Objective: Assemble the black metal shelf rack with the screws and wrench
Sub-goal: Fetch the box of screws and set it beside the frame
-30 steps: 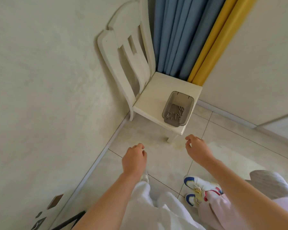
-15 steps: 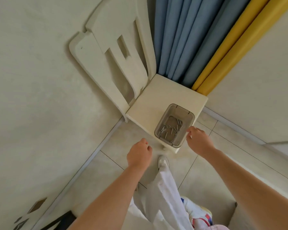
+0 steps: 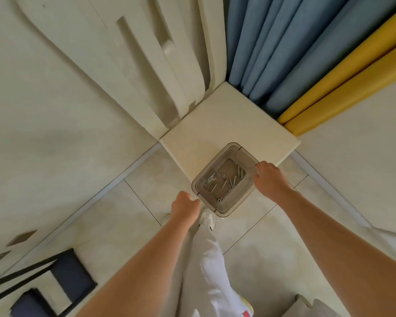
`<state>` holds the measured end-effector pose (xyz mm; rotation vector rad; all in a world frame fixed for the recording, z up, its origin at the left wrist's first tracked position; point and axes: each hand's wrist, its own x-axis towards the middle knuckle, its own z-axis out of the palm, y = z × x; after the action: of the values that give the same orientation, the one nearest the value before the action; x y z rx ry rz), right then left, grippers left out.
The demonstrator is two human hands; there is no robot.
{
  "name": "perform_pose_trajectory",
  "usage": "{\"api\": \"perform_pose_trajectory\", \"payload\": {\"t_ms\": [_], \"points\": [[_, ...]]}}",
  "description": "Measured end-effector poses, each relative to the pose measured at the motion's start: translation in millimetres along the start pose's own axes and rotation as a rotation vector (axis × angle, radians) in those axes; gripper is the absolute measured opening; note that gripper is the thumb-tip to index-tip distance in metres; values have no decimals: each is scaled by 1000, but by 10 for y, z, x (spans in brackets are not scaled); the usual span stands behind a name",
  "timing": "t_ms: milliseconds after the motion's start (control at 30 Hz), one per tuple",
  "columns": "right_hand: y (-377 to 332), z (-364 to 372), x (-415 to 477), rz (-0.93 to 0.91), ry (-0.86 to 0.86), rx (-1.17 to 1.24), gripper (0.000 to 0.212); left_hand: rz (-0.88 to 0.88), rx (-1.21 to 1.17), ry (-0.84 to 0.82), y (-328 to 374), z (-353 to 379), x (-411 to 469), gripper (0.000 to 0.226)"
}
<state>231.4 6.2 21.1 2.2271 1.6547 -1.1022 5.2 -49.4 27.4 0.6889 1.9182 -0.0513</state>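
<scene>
A translucent grey plastic bin [image 3: 223, 208] stands at the front corner of a cream chair seat [image 3: 220, 124]. Several silver screws [image 3: 232, 181] and a small wrench [image 3: 212, 178] lie loose in it. My right hand [image 3: 269, 179] grips the bin's right rim, fingers curled over the edge. My left hand [image 3: 185, 207] is at the bin's near-left corner with curled fingers, and the back of the hand hides whether they hold it. Black metal rack parts [image 3: 32, 275] lie on the floor at the lower left.
The chair's backrest [image 3: 160, 65] leans against the left wall. Blue curtain folds [image 3: 272, 49] and yellow padded rolls [image 3: 343, 88] stand behind the seat. My white trouser leg [image 3: 206, 259] and shoe [image 3: 207, 219] are on the tiled floor under the bin.
I have stepped closer to the chair. Both hands have moved forward: the right reached the bin's right rim, the left came up to its near-left corner.
</scene>
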Motion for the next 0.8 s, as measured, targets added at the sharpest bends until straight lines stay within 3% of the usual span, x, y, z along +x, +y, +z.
{"api": "perform_pose_trajectory", "payload": {"t_ms": [133, 333, 433, 800], "points": [[84, 91, 346, 39, -38, 17, 33, -116, -129, -38, 38, 221, 176, 42], [178, 199, 726, 75, -92, 46, 53, -229, -264, -76, 46, 467, 447, 43], [190, 230, 856, 60, -106, 45, 58, -276, -308, -76, 35, 512, 572, 25], [140, 220, 890, 48, -130, 66, 46, -271, -461, -122, -17, 408, 654, 15]]}}
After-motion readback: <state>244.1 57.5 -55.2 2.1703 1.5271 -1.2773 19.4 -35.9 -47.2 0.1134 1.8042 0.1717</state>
